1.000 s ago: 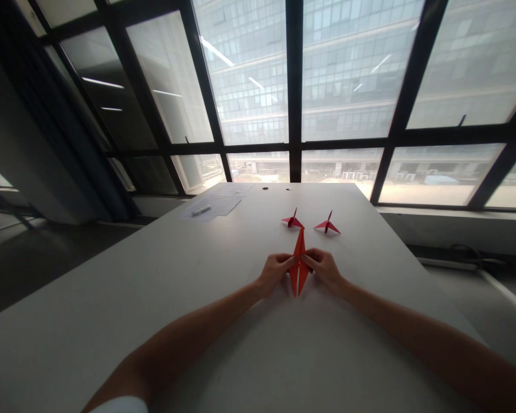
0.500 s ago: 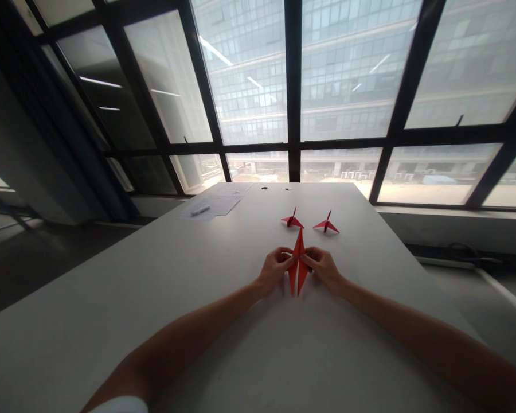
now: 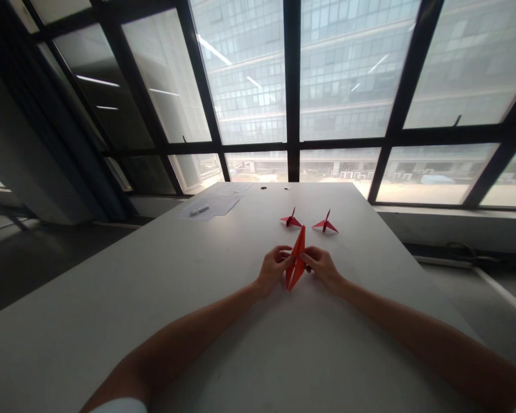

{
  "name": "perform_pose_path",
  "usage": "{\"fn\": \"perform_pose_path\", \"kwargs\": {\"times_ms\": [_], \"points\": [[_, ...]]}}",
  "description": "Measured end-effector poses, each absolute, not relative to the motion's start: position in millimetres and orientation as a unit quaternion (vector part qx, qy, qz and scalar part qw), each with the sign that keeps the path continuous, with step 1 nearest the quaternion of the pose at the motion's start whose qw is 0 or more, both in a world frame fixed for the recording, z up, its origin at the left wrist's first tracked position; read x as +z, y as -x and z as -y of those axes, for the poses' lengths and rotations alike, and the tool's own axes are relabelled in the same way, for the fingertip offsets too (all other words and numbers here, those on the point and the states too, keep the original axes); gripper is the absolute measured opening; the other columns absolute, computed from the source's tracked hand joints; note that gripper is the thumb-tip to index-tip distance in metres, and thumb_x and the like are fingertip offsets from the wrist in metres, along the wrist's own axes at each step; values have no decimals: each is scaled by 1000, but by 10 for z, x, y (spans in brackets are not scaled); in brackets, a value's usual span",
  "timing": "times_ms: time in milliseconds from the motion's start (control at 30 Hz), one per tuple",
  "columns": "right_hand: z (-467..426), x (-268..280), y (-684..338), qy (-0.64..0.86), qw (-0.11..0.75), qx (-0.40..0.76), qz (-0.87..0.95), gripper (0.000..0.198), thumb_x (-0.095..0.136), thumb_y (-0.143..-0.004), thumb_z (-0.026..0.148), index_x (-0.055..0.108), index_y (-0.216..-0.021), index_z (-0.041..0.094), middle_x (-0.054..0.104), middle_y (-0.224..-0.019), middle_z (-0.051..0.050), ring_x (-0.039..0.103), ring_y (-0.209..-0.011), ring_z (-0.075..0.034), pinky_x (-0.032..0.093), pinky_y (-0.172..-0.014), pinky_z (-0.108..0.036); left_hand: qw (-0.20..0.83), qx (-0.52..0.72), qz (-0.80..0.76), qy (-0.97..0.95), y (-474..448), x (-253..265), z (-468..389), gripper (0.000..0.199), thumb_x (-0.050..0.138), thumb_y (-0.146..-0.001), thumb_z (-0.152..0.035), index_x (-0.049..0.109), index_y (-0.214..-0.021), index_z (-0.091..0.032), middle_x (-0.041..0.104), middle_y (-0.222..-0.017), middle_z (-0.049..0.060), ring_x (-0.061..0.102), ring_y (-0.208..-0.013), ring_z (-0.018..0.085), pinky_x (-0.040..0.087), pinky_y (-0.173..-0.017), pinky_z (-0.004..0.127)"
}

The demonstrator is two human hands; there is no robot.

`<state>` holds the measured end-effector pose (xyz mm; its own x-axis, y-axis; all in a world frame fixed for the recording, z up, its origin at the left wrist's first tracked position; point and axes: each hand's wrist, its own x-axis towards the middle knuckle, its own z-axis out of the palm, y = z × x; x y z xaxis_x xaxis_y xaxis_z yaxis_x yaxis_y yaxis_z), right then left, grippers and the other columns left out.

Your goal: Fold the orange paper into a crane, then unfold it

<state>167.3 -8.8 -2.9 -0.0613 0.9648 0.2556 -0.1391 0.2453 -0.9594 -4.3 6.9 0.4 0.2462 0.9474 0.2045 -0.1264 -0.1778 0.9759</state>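
An orange-red folded paper [image 3: 298, 265], long and narrow with pointed ends, is held between both hands just above the white table [image 3: 163, 321]. Its lower end splits into two points, and its upper tip leans to the right. My left hand [image 3: 275, 267] pinches its left edge, thumb on the near face. On the right edge my right hand [image 3: 322, 268] pinches it the same way. Fingers behind the paper are partly hidden. Beyond it stand two red origami cranes, the left crane [image 3: 291, 220] and the right crane [image 3: 325, 223].
Paper sheets [image 3: 219, 205] lie at the far left of the table with a white marker [image 3: 199, 210] on them. Two small round spots show near the table's far edge. Large dark-framed windows [image 3: 293, 115] rise behind it, and a dark curtain [image 3: 81, 143] hangs at left.
The folded paper has turned and tilted: its top tip has moved right and its lower points left, closer together. Both hands keep their pinch almost in place. The cranes stay put.
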Motion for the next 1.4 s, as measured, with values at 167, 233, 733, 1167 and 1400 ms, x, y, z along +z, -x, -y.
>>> {"fn": "perform_pose_path", "kwargs": {"times_ms": [167, 233, 733, 1167, 1400], "points": [[97, -25, -1678, 364, 564, 497, 550, 40, 73, -75, 52, 72, -91, 15, 66, -73, -3, 52, -58, -13, 42, -52, -26, 549, 506, -345, -569, 41, 2, -70, 42, 80, -73, -43, 59, -97, -16, 70, -83, 5, 67, -75, 18, 54, -66, 28], [95, -31, -1685, 371, 562, 493, 551, 38, 73, -76, 50, 73, -90, 15, 66, -72, -3, 51, -57, -12, 42, -52, -26, 545, 507, -344, -572, 40, 1, -75, 41, 80, -72, -43, 59, -93, -15, 69, -86, 5, 67, -75, 18, 54, -65, 27], [67, -93, -1708, 387, 551, 460, 579, 36, 68, -80, 49, 73, -88, 14, 63, -68, -2, 51, -57, -12, 42, -52, -25, 543, 522, -336, -566, 46, 13, -64, 39, 83, -70, -38, 62, -93, -14, 65, -74, 1, 63, -68, 14, 50, -64, 25], [203, -15, -1703, 350, 622, 178, 678, 15, 63, -88, 29, 75, -95, 22, 64, -75, -3, 56, -65, -15, 47, -58, -27, 256, 566, -312, -719, 96, 130, 3, 17, 71, -84, -32, 77, -99, -24, 63, -81, 4, 57, -73, 14, 47, -66, 25], [222, 28, -1722, 312, 629, 162, 694, 20, 58, -92, 27, 74, -103, 23, 73, -97, -8, 68, -89, -21, 55, -80, -35, 314, 551, -278, -722, 92, 130, 51, 23, 59, -93, -32, 75, -104, -20, 72, -100, 9, 66, -93, 21, 51, -83, 32]]}}
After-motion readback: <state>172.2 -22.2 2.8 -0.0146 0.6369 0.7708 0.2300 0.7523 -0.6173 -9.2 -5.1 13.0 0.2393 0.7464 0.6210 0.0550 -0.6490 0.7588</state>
